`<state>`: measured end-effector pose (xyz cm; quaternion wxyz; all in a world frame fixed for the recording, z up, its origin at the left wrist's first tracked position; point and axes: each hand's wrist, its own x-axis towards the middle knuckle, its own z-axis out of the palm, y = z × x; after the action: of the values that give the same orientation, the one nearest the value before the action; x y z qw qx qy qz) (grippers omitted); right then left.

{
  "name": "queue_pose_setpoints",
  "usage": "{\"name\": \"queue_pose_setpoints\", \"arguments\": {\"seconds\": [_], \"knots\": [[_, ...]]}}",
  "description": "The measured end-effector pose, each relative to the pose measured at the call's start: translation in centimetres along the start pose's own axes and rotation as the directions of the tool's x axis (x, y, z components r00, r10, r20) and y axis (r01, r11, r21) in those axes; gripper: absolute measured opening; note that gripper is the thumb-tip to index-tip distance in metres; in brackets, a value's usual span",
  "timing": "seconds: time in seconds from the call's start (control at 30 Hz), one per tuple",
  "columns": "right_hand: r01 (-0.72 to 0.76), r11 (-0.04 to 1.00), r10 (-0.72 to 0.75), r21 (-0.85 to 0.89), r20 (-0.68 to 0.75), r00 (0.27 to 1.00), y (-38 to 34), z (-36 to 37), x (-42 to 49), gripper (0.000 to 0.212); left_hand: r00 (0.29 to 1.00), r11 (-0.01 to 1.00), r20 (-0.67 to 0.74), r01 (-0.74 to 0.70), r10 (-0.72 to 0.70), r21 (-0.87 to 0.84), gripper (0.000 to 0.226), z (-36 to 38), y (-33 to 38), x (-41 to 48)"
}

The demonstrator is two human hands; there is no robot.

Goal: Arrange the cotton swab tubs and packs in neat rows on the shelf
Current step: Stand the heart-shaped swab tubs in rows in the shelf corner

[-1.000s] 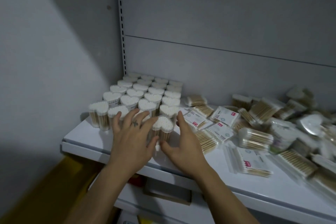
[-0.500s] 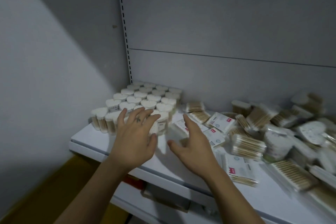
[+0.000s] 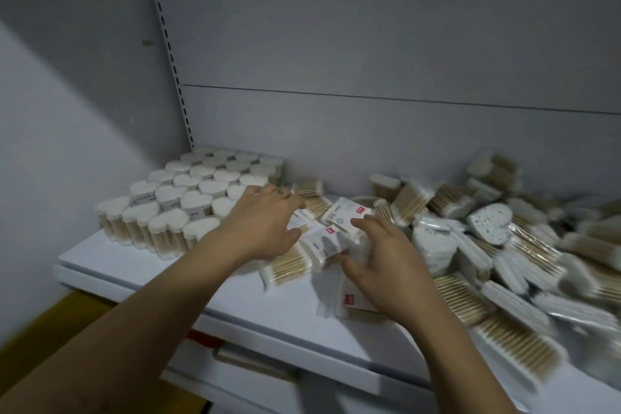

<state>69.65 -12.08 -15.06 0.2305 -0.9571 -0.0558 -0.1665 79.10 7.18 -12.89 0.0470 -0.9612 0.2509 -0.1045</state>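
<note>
The left hand and right hand, grips open, are bracketing flat white red-labelled swab packs at three o'clock of the rowed heart-shaped clear tubs, probably to gather them.

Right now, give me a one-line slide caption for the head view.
Left hand and right hand over loose swab packs, beside neat rows of heart-shaped tubs on a white shelf.

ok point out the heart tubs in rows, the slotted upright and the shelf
heart tubs in rows [image 3: 196, 200]: head view, one tub's top
slotted upright [image 3: 168, 47]: head view, mid strip
shelf [image 3: 275, 306]: head view, bare front
</note>
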Motion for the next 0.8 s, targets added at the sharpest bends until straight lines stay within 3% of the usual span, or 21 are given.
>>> {"name": "queue_pose_setpoints", "arguments": {"seconds": [0.2,0.4,0.53,0.6,0.7,0.8], "knots": [[-0.045,0.989,0.054,-0.138,0.060,0.997,-0.2,-0.2,0.5,0.061,0.975,0.995,0.211,-0.058,0.073,-0.077,0.068,-1.0,-0.9,5.5],[-0.025,0.947,0.123,-0.321,0.289,0.949,-2.4,-0.3,1.7,0.093,0.883,0.983,0.435,-0.127,0.174,-0.135,0.088,0.3,-2.1,11.9],[0.100,0.890,0.114,-0.445,0.431,0.895,-5.0,2.6,2.6,0.116,0.795,0.960,0.544,-0.178,0.269,-0.215,0.096,1.9,-1.6,14.2],[0.104,0.871,0.137,-0.481,0.441,0.887,-5.4,4.5,3.8,0.116,0.790,0.963,0.554,-0.183,0.264,-0.197,0.094,3.1,-1.6,14.9],[0.031,0.858,0.212,-0.513,0.408,0.888,-5.2,5.9,5.4,0.105,0.871,0.973,0.435,-0.224,0.227,-0.061,0.086,4.8,-2.1,15.1],[0.033,0.838,0.195,-0.545,0.356,0.914,-4.9,6.3,6.3,0.088,0.906,0.964,0.331,-0.251,0.264,-0.082,0.066,5.8,-2.7,14.9]]}}
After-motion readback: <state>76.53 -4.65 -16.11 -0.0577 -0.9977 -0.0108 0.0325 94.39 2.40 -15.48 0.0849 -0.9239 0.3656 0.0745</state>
